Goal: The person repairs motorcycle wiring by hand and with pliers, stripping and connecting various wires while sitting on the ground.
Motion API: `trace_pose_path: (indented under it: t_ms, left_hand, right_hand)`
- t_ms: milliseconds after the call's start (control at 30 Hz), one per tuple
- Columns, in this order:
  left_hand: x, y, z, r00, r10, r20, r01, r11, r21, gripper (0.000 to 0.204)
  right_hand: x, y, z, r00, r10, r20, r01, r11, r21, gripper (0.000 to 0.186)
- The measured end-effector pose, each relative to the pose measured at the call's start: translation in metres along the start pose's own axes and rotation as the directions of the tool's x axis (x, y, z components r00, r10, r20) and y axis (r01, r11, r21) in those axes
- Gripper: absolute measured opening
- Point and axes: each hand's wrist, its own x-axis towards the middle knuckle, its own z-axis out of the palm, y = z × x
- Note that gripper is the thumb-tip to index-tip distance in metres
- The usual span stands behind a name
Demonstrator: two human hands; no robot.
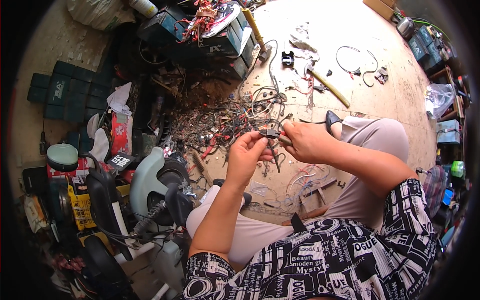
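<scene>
My right hand point(306, 141) is closed around the handles of a pair of pliers point(272, 134). The dark metal jaws point left and meet the fingertips of my left hand point(243, 156). Between its thumb and fingers, my left hand pinches a thin dark cable point(276, 162), whose lower part hangs below the jaws. Fingers and tool hide the cable's upper end, so I cannot tell whether the jaws bite on it. Beyond both hands, a heap of loose wires and scraps point(215, 117) spreads over the pale floor.
A yellow-handled hammer point(330, 89) lies at the far right, near a small black part point(288, 58). Dark battery boxes point(212, 47) stand at the back, loaded with red wires. To my left is a grey scooter part point(148, 175). Thin wires point(305, 182) lie between my legs.
</scene>
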Motion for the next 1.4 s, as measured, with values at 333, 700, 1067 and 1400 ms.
trace_pose_path:
  t_ms: [333, 700, 1067, 1400]
  left_hand:
    - [0.003, -0.003, -0.012, 0.994, -0.019, 0.107, -0.01, 0.964, 0.266, 0.014]
    - [0.007, -0.009, -0.02, 0.989, 0.057, 0.139, -0.127, 0.813, 0.569, 0.016]
    - [0.008, 0.008, -0.019, 0.973, -0.145, 0.182, 0.074, 0.936, 0.345, 0.017]
    - [0.019, 0.004, 0.001, 1.0, 0.007, -0.027, -0.008, 1.0, -0.03, 0.025]
  right_hand:
    - [-0.007, 0.002, -0.006, 0.995, 0.041, 0.091, -0.037, 0.998, -0.046, 0.029]
    - [-0.014, 0.019, 0.005, 0.931, 0.089, 0.355, -0.199, 0.937, 0.287, 0.037]
    - [0.005, 0.058, -0.016, 0.836, 0.256, 0.486, -0.547, 0.306, 0.779, 0.031]
    - [-0.015, 0.012, -0.001, 0.99, 0.058, -0.125, -0.062, 0.998, -0.028, 0.042]
